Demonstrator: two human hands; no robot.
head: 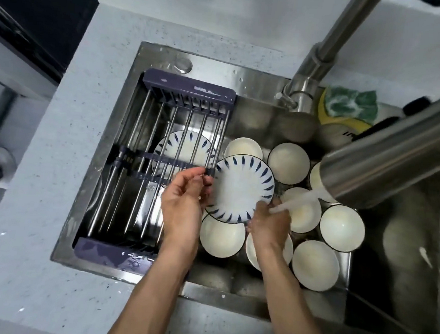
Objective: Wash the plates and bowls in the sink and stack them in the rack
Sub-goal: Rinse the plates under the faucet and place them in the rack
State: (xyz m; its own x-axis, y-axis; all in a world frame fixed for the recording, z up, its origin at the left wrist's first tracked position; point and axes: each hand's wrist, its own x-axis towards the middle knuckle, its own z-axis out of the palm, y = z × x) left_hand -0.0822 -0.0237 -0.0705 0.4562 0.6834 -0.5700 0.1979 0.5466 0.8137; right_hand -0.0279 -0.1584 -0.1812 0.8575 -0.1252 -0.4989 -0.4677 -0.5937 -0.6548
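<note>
A white plate with blue leaf marks (pixel 240 189) is held tilted over the steel sink (pixel 230 289). My left hand (pixel 184 203) grips its left rim. My right hand (pixel 269 223) holds its lower right edge, and water from the faucet spout (pixel 388 159) runs onto this hand. Several white bowls, such as one (pixel 341 228) at the right and one (pixel 221 236) below the plate, lie in the basin. A second patterned plate (pixel 186 148) lies under the bars of the purple-ended rack (pixel 158 162), which spans the sink's left part and carries nothing.
The faucet's steel column (pixel 328 49) rises at the back. A green and yellow sponge (pixel 350 106) sits behind the basin at the right. Speckled grey countertop (pixel 39 205) surrounds the sink. A dark cabinet (pixel 35 20) stands at the far left.
</note>
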